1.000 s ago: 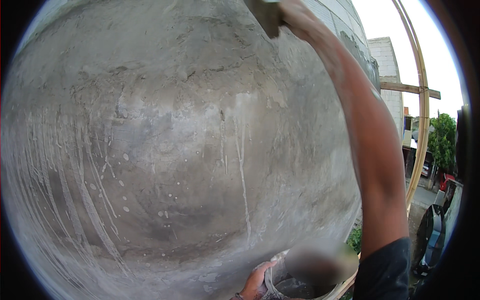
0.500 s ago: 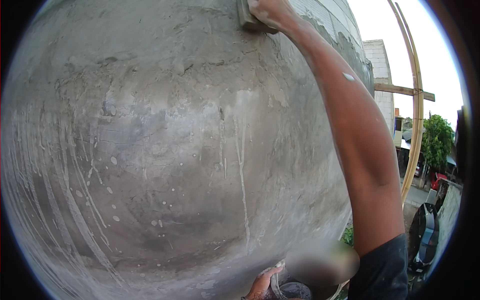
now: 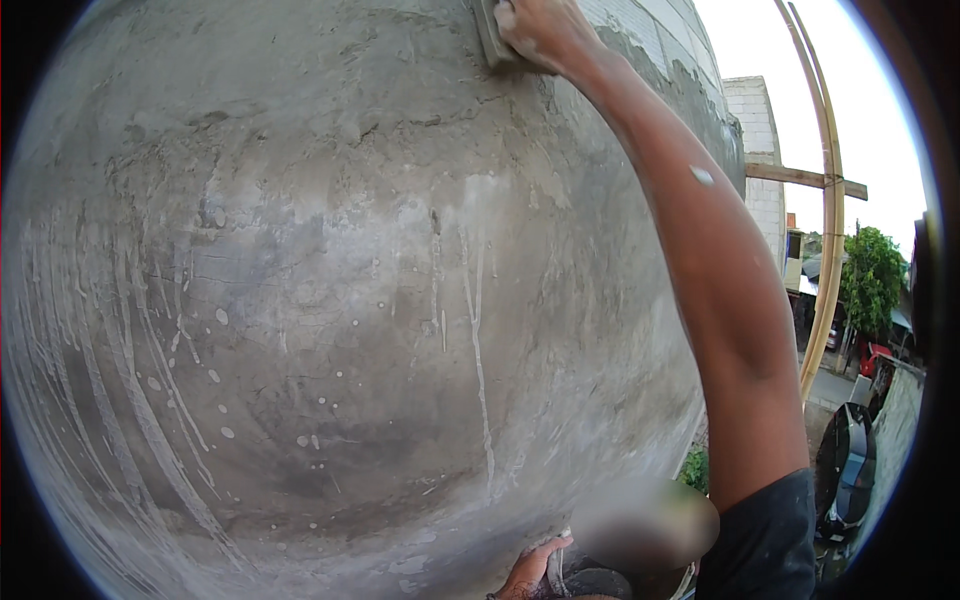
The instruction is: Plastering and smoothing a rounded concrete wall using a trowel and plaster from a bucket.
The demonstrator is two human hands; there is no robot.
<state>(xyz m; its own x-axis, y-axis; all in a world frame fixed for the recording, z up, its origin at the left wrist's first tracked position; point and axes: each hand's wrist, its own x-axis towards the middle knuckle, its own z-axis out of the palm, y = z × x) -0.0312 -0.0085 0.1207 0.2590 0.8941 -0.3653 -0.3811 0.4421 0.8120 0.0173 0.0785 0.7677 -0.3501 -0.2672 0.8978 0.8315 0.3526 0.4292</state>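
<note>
My right hand (image 3: 545, 35) is raised high at the top centre, closed on a grey rectangular plastering float (image 3: 495, 40) that lies against the rough cement-plastered wall (image 3: 330, 270). Grey residue marks my fingers, and a pale smear sits on my forearm. Low in the view my left hand (image 3: 530, 568) grips the rim of a grey-smeared bucket (image 3: 592, 582), much of which is hidden by a blurred patch. Pale drips and spatters run down the wall, and bare pale blockwork (image 3: 640, 30) shows above the plaster near its right end.
A bamboo pole scaffold (image 3: 830, 260) with a wooden crosspiece (image 3: 800, 175) stands at the right edge of the wall. Beyond it are a block building (image 3: 748, 115), a tree (image 3: 870, 280), a street, a red object (image 3: 872, 360) and a dark vehicle (image 3: 845, 470) far below.
My right hand and the float have shifted left and come onto the wall, lowering slightly over the last half second. My left hand and the bucket sit a little lower than a second ago.
</note>
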